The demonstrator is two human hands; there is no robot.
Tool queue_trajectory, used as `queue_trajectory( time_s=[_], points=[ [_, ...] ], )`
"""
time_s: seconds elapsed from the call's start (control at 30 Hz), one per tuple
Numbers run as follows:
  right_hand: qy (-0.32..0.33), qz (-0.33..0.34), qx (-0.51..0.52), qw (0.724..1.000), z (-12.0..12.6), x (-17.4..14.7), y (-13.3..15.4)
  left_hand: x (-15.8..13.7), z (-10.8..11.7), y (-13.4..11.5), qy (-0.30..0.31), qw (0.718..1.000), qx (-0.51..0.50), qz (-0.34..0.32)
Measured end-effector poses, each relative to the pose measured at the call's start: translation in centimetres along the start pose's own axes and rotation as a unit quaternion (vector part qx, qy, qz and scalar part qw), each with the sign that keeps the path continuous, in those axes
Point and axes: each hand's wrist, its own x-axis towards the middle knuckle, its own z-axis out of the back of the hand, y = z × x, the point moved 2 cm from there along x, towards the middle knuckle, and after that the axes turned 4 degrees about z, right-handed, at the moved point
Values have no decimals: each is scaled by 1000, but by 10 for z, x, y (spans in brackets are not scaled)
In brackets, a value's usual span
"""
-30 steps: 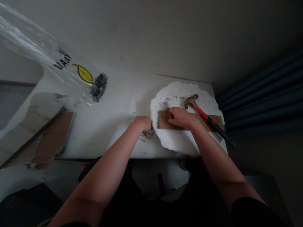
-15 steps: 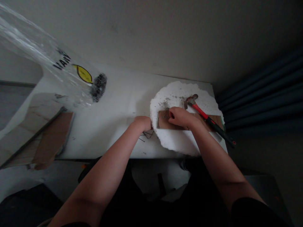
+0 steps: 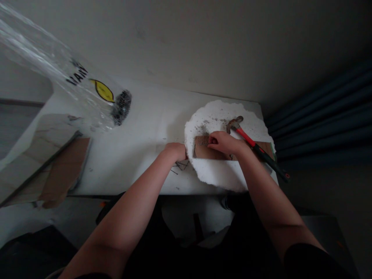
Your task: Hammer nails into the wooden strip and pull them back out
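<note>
My right hand (image 3: 224,142) is over a brown board (image 3: 202,151), its fingers curled into a pinch. Whatever sits between those fingertips is too small to make out. Grey crumbs lie on the board beside them. Under the board is a rough-edged white slab (image 3: 216,174). My left hand (image 3: 176,151) rests at the slab's left edge, bent downward, with its fingers hidden from view. Several thin dark nails (image 3: 181,166) lie on the table just below it. A claw hammer (image 3: 247,136) with a red and black handle lies across the slab and board, right of my right hand.
A clear plastic wrap (image 3: 84,91) with a yellow print stands on the white table (image 3: 142,128) at the left. Broken brown panels (image 3: 65,166) lean at the left front edge. Behind is a wall, and a dark curtain (image 3: 325,112) hangs at right.
My right hand has shifted very slightly to the right, and its fingers have turned a little over the board. My left hand and the hammer have stayed in place.
</note>
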Motion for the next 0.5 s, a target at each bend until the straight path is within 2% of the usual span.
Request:
queue_trajectory(
  time_s=[0.5],
  points=[
    [4, -6, -9, 1000, -3, 2, -1, -1, 1, -2, 3, 1000, -3, -6]
  ],
)
